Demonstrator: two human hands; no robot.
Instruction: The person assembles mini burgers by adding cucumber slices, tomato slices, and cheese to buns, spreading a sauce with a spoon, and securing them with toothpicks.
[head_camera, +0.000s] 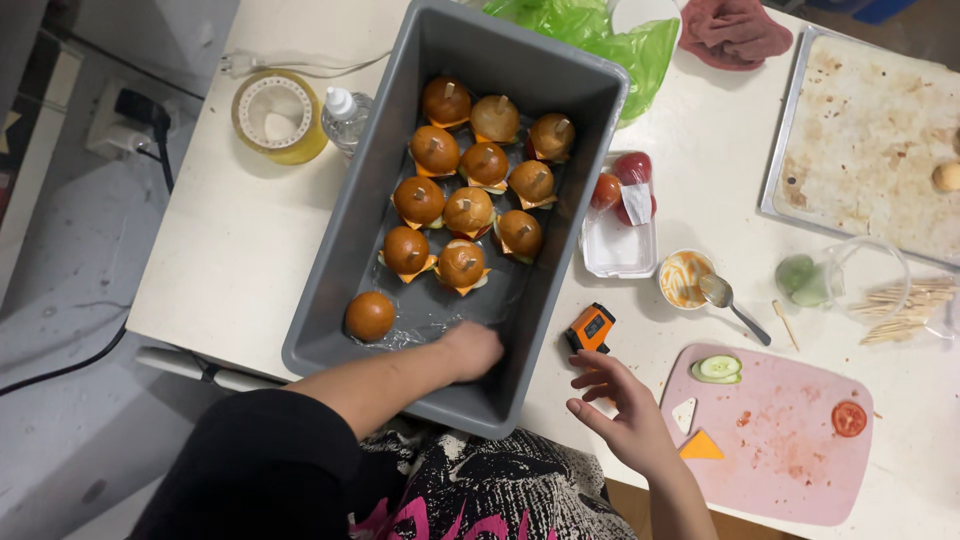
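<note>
White counter (250, 230) fills most of the head view, with grey floor off to its nine o'clock side and a deep grey tub (560, 75) set slantwise across the middle. Rows of small skewered sliders (468, 210) fill the tub's far half, running on a line from about one o'clock down to seven o'clock, and one plain bun (370, 316) sits alone at the end of that line, no skewer showing in it. The left hand (470, 350) is down inside the tub on the clear film lining its near end, curled palm-down; whether that grip holds anything I cannot tell. From it, the plain bun lies at about nine o'clock, near but apart, and the closest slider at about twelve o'clock. The right hand (625, 410) hovers outside the tub's near corner, fingers spread and empty, with an orange handheld thermometer (590, 327) just at its eleven o'clock and a pink cutting board (790, 450) with cheese triangles and cucumber slices at three o'clock. The left hand is plainly the nearer to the bun.
</note>
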